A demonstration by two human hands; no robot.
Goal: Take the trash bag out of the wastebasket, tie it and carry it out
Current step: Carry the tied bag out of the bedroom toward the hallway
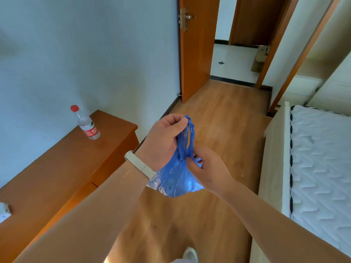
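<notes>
A small blue plastic trash bag [173,182] hangs in the air over the wooden floor, in the middle of the head view. My left hand [163,138] is raised and pinches the bag's twisted handle loops at their top. Just below and to the right, my right hand [206,166] grips the bag at its gathered neck, fingers closed on the plastic. The bag's round bottom sags between my two forearms. No wastebasket is in view.
A low wooden cabinet [62,168] runs along the left wall with a water bottle [86,124] on it. A bed with a white mattress [321,164] stands on the right. An open wooden door [197,48] ahead leads to a tiled hallway [233,61].
</notes>
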